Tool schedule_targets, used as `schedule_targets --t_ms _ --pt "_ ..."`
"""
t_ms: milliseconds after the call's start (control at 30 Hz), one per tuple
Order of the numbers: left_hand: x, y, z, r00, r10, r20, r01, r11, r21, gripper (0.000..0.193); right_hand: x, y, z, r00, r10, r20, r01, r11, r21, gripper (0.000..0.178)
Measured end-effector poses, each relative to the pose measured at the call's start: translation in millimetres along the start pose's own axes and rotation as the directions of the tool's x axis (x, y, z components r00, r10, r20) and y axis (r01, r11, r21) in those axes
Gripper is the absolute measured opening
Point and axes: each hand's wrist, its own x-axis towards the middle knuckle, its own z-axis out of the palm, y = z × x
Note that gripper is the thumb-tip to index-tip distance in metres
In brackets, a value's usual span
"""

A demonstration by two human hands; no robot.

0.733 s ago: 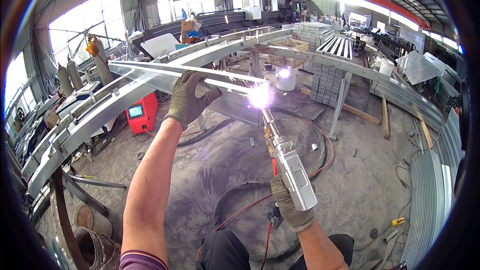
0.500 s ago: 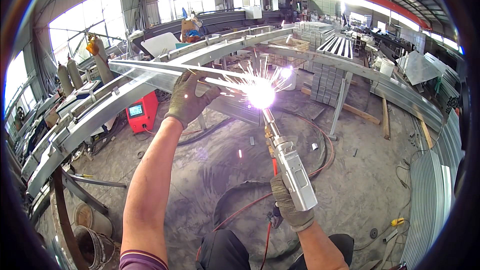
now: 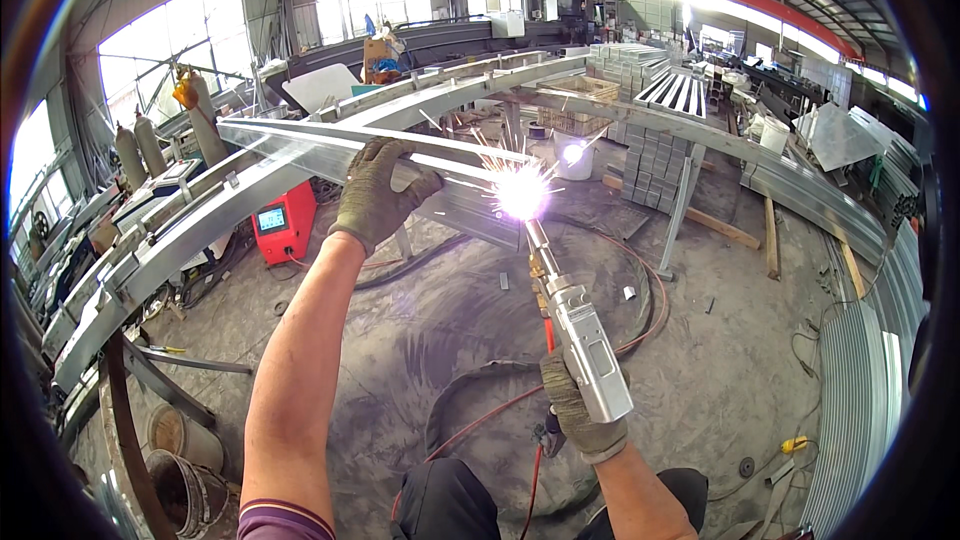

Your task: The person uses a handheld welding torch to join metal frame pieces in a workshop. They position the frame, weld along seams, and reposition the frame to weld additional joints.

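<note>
My right hand (image 3: 587, 408), in a dark green work glove, is closed round the rear of a silver handheld laser welding gun (image 3: 594, 355). The gun's nozzle points up and away to a white-violet glare at the end of a long silver metal profile (image 3: 440, 144). Sparks fan out from that spot, and the glare hides the joint itself. My left hand (image 3: 376, 195), gloved alike, grips the profile a little left of the glare, fingers over its top and thumb toward the sparks. The profile lies across a pale metal beam (image 3: 200, 217).
Below the beam stands a red machine with a screen (image 3: 284, 227). Hoses (image 3: 480, 403) loop over the concrete floor under the gun. Buckets (image 3: 185, 490) sit at the lower left. Stacked metal tubes (image 3: 650, 165) and a slanted support leg (image 3: 683, 208) are ahead right; corrugated sheets (image 3: 850, 420) lie right.
The spray of sparks has become smaller and the glare a little narrower. The gun's tip has shifted very slightly. My left hand keeps its place on the profile.
</note>
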Motion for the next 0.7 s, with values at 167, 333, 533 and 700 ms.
schedule_targets --t_ms 167,333,533,700 --pt "0.6 3.0 -0.4 1.0 -0.015 0.022 0.015 1.0 -0.001 0.062 -1.2 4.7 -0.5 1.0 -0.022 -0.017 0.019 0.992 -0.127 0.026" --pt "0.2 -0.8 0.1 1.0 -0.001 0.005 0.001 1.0 0.006 0.061 -3.2 12.4 -0.4 0.999 0.042 0.003 -0.042 0.998 0.041 0.029" --pt "0.8 -0.8 1.4 1.0 -0.001 0.008 0.001 1.0 -0.011 0.06 -6.1 18.3 -5.7 0.933 0.31 0.181 -0.308 0.431 0.848 0.028" --pt "0.4 1.1 -0.4 1.0 -0.004 0.005 0.004 1.0 -0.007 0.06 0.1 -1.2 -5.0 0.996 -0.033 0.077 0.038 0.997 -0.062 0.027"
